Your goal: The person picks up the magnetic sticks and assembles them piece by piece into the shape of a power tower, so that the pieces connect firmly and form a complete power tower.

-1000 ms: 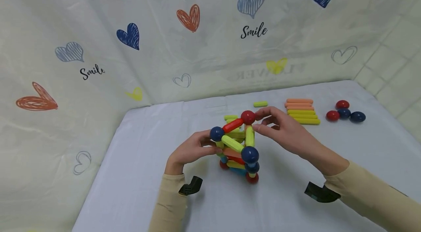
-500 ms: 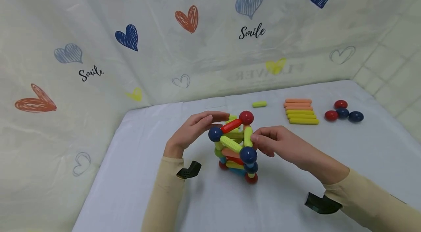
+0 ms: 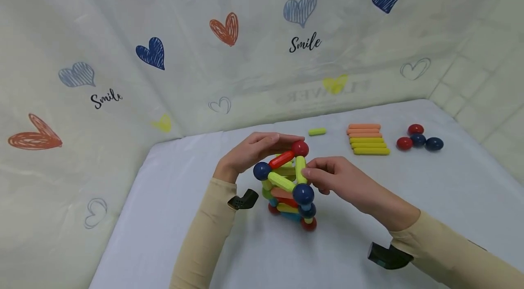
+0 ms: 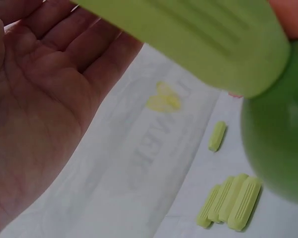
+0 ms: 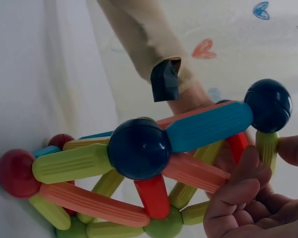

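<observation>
right hand [image 3: 344, 182] pinches lime rod [image 3: 300, 164], axis running blue ball [image 3: 303, 194] to red ball [image 3: 300, 148]; left hand [image 3: 254, 151], fingers straight, beside the latter.

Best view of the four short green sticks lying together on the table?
Left wrist: the four short green sticks lie side by side there, unobstructed. In the head view they are mostly hidden behind the ball-and-stick structure and left hand. The right wrist view shows none of that group.

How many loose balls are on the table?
4 visible, right of the structure: far red ball, left red ball, middle blue ball, rightmost blue ball; more could be hidden.
</observation>
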The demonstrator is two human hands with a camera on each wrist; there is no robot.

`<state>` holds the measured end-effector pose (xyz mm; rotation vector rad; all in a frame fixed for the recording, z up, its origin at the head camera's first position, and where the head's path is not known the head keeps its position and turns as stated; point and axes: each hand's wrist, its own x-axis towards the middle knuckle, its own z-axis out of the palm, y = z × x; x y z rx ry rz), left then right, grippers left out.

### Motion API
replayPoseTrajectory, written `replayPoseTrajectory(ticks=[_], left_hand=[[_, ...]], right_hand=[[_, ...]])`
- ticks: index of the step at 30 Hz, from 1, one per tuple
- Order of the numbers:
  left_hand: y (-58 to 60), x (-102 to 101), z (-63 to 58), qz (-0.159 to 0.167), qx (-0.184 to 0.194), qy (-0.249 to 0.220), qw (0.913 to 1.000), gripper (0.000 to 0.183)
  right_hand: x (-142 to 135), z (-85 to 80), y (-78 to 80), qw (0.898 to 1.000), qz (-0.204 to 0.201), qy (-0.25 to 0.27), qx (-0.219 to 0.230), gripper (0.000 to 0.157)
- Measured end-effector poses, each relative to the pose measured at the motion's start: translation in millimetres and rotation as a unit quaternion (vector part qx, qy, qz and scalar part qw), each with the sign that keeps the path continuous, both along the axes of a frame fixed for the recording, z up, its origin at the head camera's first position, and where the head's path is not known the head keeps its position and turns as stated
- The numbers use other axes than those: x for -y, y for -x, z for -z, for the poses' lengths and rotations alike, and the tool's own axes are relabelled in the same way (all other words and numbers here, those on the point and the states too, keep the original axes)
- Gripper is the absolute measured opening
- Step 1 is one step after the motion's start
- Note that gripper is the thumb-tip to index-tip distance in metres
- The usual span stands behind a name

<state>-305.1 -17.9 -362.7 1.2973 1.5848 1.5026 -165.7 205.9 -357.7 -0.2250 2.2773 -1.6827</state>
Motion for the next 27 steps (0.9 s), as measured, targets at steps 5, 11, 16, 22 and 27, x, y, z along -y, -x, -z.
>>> replayPoseTrajectory(ticks=[5,11,16,22,27], left_hand=[[-0.1,0.9,0.4,0.0,-0.005,-0.001,1.0,0.046],[0.1,1.8,0.0,0.001,-0.007,-0.004,1.0,0.046],[-0.2,6.1,4.8,-0.025,0.001,-0.001,0.9997,0.047],[-7.1,39.0,30.5,-0.146,0.008,0.059,0.9875,0.044],[-15.1,65.5,56.7,-0.114,0.011,0.139,0.9836,0.032]], right_hand=[[0.2,0.9,2.0,1.0,0.001,0.006,0.019,0.039],[0.8,0.8,1.8,1.0,-0.004,0.013,0.019,0.037],[-4.1,3.7,7.5,1.0,0.003,0.006,0.011,0.039],[-23.1,27.3,21.2,0.998,-0.023,-0.05,-0.004,0.034],[-23.8,66.9,14.9,0.976,-0.156,-0.154,-0.005,0.022]])
